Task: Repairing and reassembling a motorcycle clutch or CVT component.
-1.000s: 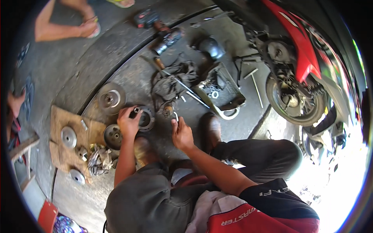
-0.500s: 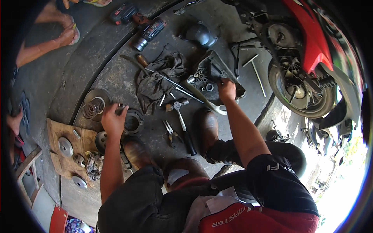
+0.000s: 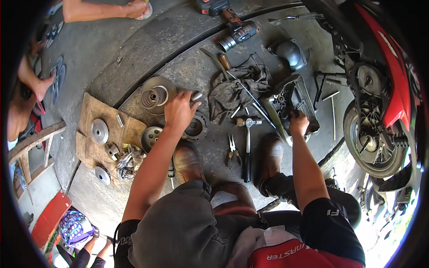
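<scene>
My left hand [image 3: 178, 111] is closed round a short, shiny metal cylinder [image 3: 196, 95], whose end sticks out past the fingers. It hovers between a round plate with a coil spring [image 3: 154, 96] and a dark metal ring-shaped housing [image 3: 196, 126]. Over on the right, my right hand [image 3: 299, 123] reaches into a grey tray-like cover [image 3: 308, 105] that holds several nuts and small parts [image 3: 279, 102]. Its fingers are bent together at the tips. Anything pinched there is too dark to make out.
Between my feet lie a hammer [image 3: 248, 147] and pliers [image 3: 233, 149]. Beyond are a dark rag [image 3: 239, 87] and an impact wrench [image 3: 239, 33]. Discs lie on cardboard [image 3: 87, 134] at the left. A red motorcycle [image 3: 393, 67] stands right; other people sit at the far left.
The view has swung left, so the floor items appear farther right. My left hand has shifted slightly away from me with the cylinder. My right hand stays in the tray-like cover.
</scene>
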`<state>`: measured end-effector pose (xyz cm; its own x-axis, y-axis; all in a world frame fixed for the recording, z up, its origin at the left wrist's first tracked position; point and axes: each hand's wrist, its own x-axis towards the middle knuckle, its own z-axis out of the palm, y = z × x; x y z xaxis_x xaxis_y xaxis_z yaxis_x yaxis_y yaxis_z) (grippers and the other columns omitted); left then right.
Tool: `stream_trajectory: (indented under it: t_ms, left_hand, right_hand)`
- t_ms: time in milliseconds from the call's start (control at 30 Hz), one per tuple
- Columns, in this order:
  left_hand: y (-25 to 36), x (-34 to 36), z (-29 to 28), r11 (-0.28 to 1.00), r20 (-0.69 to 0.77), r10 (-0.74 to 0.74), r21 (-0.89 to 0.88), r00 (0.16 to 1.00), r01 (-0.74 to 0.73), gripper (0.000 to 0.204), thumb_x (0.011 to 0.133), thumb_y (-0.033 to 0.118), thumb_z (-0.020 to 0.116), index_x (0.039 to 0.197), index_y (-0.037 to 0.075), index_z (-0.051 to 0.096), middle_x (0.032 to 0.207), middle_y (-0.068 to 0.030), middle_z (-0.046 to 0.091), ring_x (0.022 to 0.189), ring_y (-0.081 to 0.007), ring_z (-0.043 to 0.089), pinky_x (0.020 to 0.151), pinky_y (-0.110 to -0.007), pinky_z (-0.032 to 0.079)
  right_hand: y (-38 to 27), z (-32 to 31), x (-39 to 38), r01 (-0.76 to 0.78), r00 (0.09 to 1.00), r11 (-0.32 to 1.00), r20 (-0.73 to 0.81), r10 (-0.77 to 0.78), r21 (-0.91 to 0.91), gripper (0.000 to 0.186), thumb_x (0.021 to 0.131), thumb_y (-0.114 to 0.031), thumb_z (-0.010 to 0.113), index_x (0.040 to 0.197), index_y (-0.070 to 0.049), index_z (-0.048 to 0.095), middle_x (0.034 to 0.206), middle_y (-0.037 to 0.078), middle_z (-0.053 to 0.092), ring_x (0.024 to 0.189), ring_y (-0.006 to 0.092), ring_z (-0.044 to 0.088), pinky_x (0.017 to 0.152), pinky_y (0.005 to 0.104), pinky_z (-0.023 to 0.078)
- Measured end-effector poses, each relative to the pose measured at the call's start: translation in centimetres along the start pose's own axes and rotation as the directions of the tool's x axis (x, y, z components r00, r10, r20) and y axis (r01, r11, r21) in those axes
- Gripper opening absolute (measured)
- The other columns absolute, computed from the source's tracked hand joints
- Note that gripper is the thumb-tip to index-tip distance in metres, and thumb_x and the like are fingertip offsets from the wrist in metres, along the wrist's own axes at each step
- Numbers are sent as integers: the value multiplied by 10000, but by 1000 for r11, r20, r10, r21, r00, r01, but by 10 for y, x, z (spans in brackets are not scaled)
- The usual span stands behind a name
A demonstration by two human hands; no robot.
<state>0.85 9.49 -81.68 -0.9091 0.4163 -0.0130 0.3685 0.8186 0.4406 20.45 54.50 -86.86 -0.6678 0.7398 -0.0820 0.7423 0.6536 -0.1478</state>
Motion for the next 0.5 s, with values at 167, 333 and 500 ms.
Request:
stream_trajectory:
  t_ms: [167,333,500]
  left_hand:
    - [9,-28,-17,982,117,-186,40,976,183,349,898,316,793,1129,73,697,1151,-141,705,979,-364,722,788,-471,602]
    - [12,-3,2,1000,59,-7,11,998,6,369,874,293,798,1142,55,710,1105,-159,714,975,-374,719,809,-479,597]
    - [69,27,-6,983,250,156,-138,956,-124,244,820,215,816,973,44,734,976,-139,728,893,-331,732,788,-457,596]
  right_hand:
    - [3,-4,5,42,998,999,43,-42,-2,274,896,-299,765,1005,-48,749,1009,212,760,980,446,720,878,526,552]
    - [-5,-19,5,-74,997,990,-19,76,116,335,912,-353,774,976,-26,741,963,201,769,952,426,735,869,506,554]
    - [-20,-42,-21,-155,962,693,-53,269,704,195,984,-196,749,919,-29,674,776,19,663,703,113,594,660,299,471]
